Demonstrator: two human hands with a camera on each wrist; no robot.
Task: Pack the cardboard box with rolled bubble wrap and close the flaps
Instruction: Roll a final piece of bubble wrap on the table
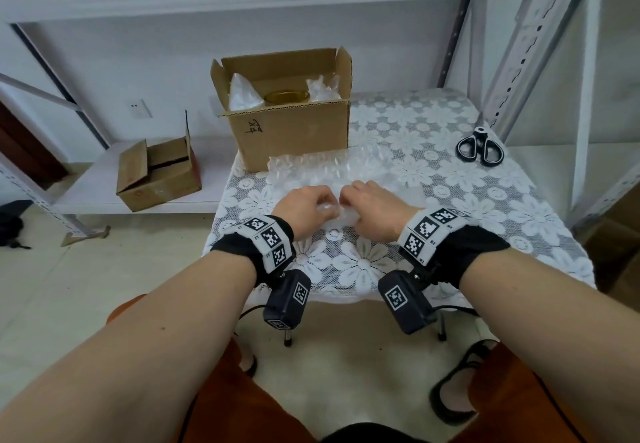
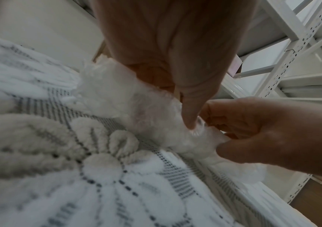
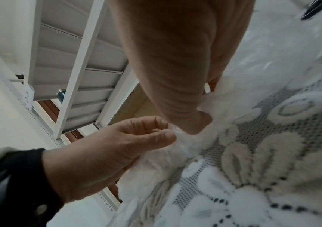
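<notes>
A sheet of clear bubble wrap (image 1: 332,169) lies flat on the lace tablecloth in front of the open cardboard box (image 1: 294,131). Its near edge is curled up into a small roll (image 2: 136,107). My left hand (image 1: 304,205) and right hand (image 1: 374,207) sit side by side on that roll, fingers curled over it and thumbs tucked underneath (image 3: 201,122). The box stands at the table's back left with its flaps up. Inside it are a gold round tin (image 1: 286,96) and bubble wrap bundles (image 1: 242,94) on either side.
Black-handled scissors (image 1: 479,148) lie at the table's back right. A smaller open cardboard box (image 1: 159,172) sits on a low white shelf to the left. White metal shelving (image 1: 526,44) frames the table behind and to the right.
</notes>
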